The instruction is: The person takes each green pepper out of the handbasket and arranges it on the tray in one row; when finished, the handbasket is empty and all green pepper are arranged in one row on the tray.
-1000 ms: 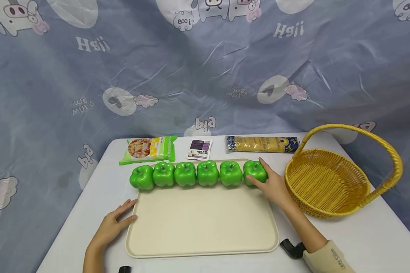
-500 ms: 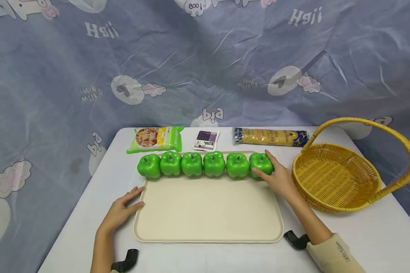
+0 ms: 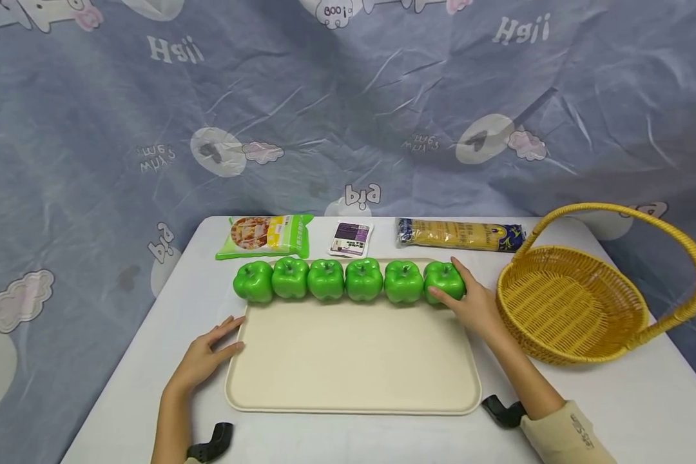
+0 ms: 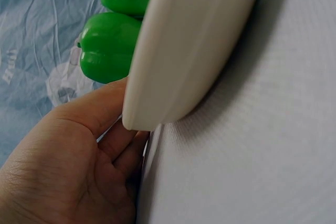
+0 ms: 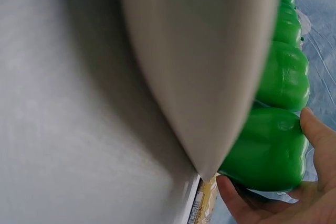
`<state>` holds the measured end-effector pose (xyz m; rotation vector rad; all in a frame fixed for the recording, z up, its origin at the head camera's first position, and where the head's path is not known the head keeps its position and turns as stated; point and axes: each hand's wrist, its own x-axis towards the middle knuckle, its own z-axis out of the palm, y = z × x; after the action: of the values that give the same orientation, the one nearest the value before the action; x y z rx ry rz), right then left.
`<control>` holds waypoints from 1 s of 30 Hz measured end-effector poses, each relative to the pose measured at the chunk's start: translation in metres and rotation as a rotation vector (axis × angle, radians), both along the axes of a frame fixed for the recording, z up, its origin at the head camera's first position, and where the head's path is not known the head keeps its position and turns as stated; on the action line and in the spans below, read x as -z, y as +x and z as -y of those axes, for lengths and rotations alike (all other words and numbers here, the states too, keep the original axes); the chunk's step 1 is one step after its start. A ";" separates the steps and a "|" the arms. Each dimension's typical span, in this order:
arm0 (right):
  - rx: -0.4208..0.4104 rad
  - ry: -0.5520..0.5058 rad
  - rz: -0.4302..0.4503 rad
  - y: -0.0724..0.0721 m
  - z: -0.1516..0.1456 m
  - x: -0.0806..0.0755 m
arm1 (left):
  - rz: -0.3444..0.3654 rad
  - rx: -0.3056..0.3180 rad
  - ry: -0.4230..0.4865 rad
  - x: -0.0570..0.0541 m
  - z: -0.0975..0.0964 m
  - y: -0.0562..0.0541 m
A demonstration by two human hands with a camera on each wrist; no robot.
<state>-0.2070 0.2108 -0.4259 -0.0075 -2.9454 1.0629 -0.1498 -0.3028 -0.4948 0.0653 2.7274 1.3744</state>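
Note:
Several shiny green bell peppers (image 3: 326, 280) stand side by side along the far edge of a cream tray (image 3: 354, 361). At the row's right end, my right hand (image 3: 477, 309) grips the last bell pepper (image 3: 441, 281), thumb on its near side and fingers round its right side. The right wrist view shows that bell pepper (image 5: 268, 148) between thumb and fingertips. On the other side, my left hand (image 3: 203, 357) touches the tray's left rim with extended fingers. In the left wrist view the left hand (image 4: 68, 166) lies against the tray rim (image 4: 139, 98).
Right of the tray stands a yellow wicker basket (image 3: 562, 348) with a tall arched handle. Behind the peppers lie a green food bag (image 3: 267, 237), a small white-and-purple packet (image 3: 350, 238) and a long pasta packet (image 3: 458, 234). A patterned cloth (image 3: 348, 116) hangs behind the table.
The head view has tilted, so the whole scene sits slightly higher and further right. Both hands keep their places, the right on the end bell pepper and the left at the tray rim.

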 end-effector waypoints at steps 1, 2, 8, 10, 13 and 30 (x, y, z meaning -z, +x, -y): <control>0.000 0.000 -0.002 0.001 0.000 0.001 | 0.002 0.000 0.001 0.000 0.000 0.000; -0.001 -0.001 -0.004 0.001 -0.001 0.001 | 0.004 -0.001 -0.001 0.000 0.000 0.000; -0.007 -0.013 -0.015 0.005 -0.003 0.004 | 0.007 0.009 -0.008 0.001 -0.002 0.001; -0.008 -0.017 -0.022 0.005 -0.003 0.004 | 0.005 0.009 -0.011 0.001 -0.002 0.001; -0.013 -0.020 -0.036 0.004 -0.003 0.003 | -0.006 0.001 -0.023 0.002 -0.002 0.001; -0.014 -0.027 -0.081 0.004 0.000 -0.001 | -0.039 0.000 -0.002 0.000 0.000 0.002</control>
<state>-0.2033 0.2105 -0.4246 0.0551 -2.8631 1.0784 -0.1476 -0.3029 -0.4949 0.0932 2.7602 1.3850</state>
